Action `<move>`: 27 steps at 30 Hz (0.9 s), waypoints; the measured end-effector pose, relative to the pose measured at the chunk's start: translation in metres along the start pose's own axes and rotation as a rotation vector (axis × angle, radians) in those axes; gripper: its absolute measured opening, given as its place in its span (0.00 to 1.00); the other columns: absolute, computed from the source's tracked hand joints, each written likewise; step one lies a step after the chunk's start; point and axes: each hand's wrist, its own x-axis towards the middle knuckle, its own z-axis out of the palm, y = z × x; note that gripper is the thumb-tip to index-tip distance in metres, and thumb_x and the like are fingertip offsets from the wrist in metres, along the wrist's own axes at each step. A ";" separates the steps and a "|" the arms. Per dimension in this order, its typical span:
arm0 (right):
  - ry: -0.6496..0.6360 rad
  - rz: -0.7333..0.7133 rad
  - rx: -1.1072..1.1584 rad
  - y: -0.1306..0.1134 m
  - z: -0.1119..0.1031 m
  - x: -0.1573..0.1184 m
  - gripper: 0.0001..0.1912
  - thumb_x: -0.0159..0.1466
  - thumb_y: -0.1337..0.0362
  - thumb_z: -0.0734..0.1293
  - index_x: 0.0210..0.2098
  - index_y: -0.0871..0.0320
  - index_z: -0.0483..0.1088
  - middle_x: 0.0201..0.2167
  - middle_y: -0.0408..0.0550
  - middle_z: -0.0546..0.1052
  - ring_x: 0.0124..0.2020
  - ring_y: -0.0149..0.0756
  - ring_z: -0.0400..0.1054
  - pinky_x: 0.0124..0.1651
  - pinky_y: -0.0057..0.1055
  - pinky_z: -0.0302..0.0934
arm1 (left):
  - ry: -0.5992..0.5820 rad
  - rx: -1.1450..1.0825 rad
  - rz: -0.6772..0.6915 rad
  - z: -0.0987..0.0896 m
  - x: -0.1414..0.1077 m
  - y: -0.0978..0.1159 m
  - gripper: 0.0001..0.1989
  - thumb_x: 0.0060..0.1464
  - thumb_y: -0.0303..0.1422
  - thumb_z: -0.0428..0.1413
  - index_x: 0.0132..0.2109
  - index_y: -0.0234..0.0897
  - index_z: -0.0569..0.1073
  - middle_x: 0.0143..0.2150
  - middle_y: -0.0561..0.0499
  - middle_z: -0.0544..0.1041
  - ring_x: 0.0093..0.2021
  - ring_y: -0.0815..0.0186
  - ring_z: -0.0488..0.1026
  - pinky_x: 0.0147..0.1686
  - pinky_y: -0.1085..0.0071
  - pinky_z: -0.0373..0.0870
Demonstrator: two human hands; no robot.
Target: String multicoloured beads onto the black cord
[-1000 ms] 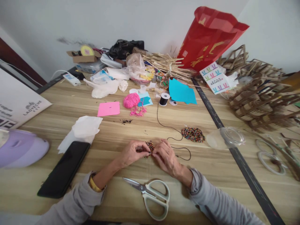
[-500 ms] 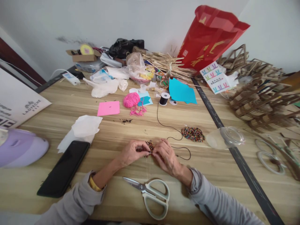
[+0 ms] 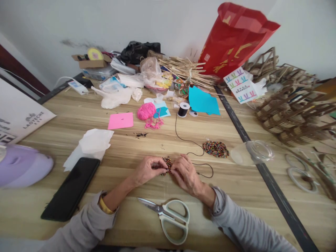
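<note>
At the front middle of the table, a small bunch of brown and multicoloured beads lies between my hands. My left hand pinches at its near edge, thumb and forefinger together on a tiny dark piece. Close beside it, my right hand has its fingertips pressed together; what they grip is too small to make out. A black cord winds from a white-rimmed spool down to the right of my right hand. Scissors with pale handles lie partly open nearer to me. A coiled string of coloured beads rests to the right.
A black phone and white paper lie left. Pink yarn, a pink card and blue sheets are farther back. Woven baskets and a clear coil stand right. A red bag leans on the wall.
The view has shifted very slightly. Both hands hold nearly the same pose at the beads; nothing else has visibly moved.
</note>
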 end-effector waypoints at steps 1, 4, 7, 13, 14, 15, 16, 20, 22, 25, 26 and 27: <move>0.001 0.000 -0.002 0.000 0.000 0.000 0.05 0.66 0.71 0.59 0.37 0.56 0.65 0.31 0.47 0.72 0.36 0.37 0.66 0.55 0.46 0.54 | 0.000 0.003 -0.001 0.000 0.000 0.000 0.07 0.44 0.31 0.62 0.31 0.31 0.76 0.29 0.49 0.78 0.31 0.67 0.74 0.36 0.72 0.71; -0.004 -0.008 0.002 0.000 0.000 0.000 0.05 0.66 0.71 0.59 0.37 0.56 0.65 0.31 0.46 0.72 0.36 0.37 0.66 0.55 0.46 0.54 | -0.007 0.009 -0.001 0.000 0.000 0.001 0.07 0.44 0.31 0.62 0.31 0.31 0.76 0.29 0.49 0.78 0.31 0.67 0.74 0.35 0.73 0.71; -0.013 -0.004 0.008 0.000 0.000 0.001 0.06 0.67 0.70 0.58 0.37 0.56 0.65 0.31 0.47 0.73 0.36 0.37 0.66 0.55 0.47 0.54 | -0.006 0.020 0.001 0.000 0.000 0.001 0.06 0.45 0.30 0.61 0.31 0.31 0.76 0.29 0.49 0.79 0.31 0.67 0.74 0.35 0.73 0.71; -0.012 0.000 0.003 -0.001 -0.001 0.000 0.05 0.67 0.70 0.59 0.37 0.57 0.65 0.31 0.47 0.72 0.36 0.37 0.66 0.56 0.47 0.54 | 0.004 0.036 0.012 0.000 0.000 -0.002 0.06 0.45 0.30 0.61 0.32 0.32 0.76 0.30 0.49 0.79 0.32 0.67 0.74 0.36 0.72 0.71; -0.013 -0.001 0.004 -0.001 -0.001 0.000 0.05 0.67 0.70 0.59 0.37 0.57 0.65 0.31 0.47 0.72 0.36 0.37 0.65 0.56 0.47 0.54 | 0.005 0.039 0.014 0.000 0.000 -0.002 0.06 0.45 0.30 0.61 0.32 0.32 0.76 0.30 0.49 0.78 0.32 0.67 0.74 0.36 0.72 0.71; -0.013 -0.002 0.005 -0.001 -0.001 0.000 0.05 0.67 0.70 0.59 0.37 0.57 0.64 0.31 0.47 0.72 0.36 0.37 0.65 0.56 0.47 0.54 | 0.005 0.041 0.015 0.000 0.001 -0.002 0.06 0.45 0.30 0.61 0.32 0.31 0.76 0.30 0.49 0.78 0.32 0.67 0.74 0.36 0.72 0.71; -0.014 -0.001 0.004 -0.001 -0.001 0.000 0.05 0.67 0.70 0.59 0.37 0.57 0.64 0.31 0.47 0.72 0.36 0.37 0.65 0.56 0.47 0.54 | 0.005 0.041 0.016 0.000 0.001 -0.002 0.06 0.45 0.30 0.61 0.32 0.31 0.76 0.30 0.49 0.78 0.32 0.67 0.74 0.36 0.72 0.71; -0.011 -0.003 0.001 -0.001 -0.001 0.000 0.04 0.66 0.71 0.59 0.37 0.57 0.64 0.31 0.47 0.72 0.37 0.37 0.65 0.56 0.47 0.54 | 0.010 0.049 0.016 0.000 0.000 -0.001 0.06 0.45 0.30 0.60 0.32 0.31 0.76 0.31 0.49 0.79 0.33 0.66 0.74 0.38 0.71 0.71; -0.006 -0.002 0.004 0.000 0.000 0.000 0.05 0.66 0.71 0.59 0.37 0.57 0.64 0.31 0.47 0.72 0.37 0.37 0.65 0.56 0.46 0.55 | 0.011 0.051 0.013 0.000 0.000 0.000 0.05 0.46 0.29 0.60 0.32 0.31 0.76 0.31 0.48 0.78 0.33 0.66 0.74 0.37 0.71 0.71; -0.004 -0.001 0.008 0.000 0.000 0.000 0.05 0.66 0.71 0.59 0.37 0.57 0.65 0.31 0.47 0.72 0.36 0.37 0.65 0.56 0.47 0.55 | 0.004 0.044 0.010 0.000 0.000 -0.001 0.06 0.46 0.29 0.60 0.32 0.31 0.76 0.30 0.48 0.78 0.32 0.66 0.74 0.37 0.71 0.71; -0.006 0.000 0.008 -0.001 0.000 0.000 0.05 0.66 0.71 0.59 0.37 0.57 0.65 0.31 0.47 0.72 0.36 0.37 0.65 0.56 0.47 0.54 | 0.002 0.040 0.009 0.000 0.000 -0.001 0.06 0.46 0.29 0.60 0.32 0.30 0.76 0.30 0.48 0.78 0.32 0.66 0.74 0.37 0.71 0.72; -0.008 0.001 0.007 -0.001 0.000 0.000 0.05 0.67 0.71 0.58 0.37 0.57 0.65 0.31 0.47 0.72 0.36 0.37 0.65 0.56 0.47 0.54 | 0.001 0.036 0.010 0.000 0.000 -0.001 0.06 0.46 0.29 0.61 0.32 0.31 0.76 0.30 0.49 0.78 0.32 0.66 0.74 0.37 0.72 0.72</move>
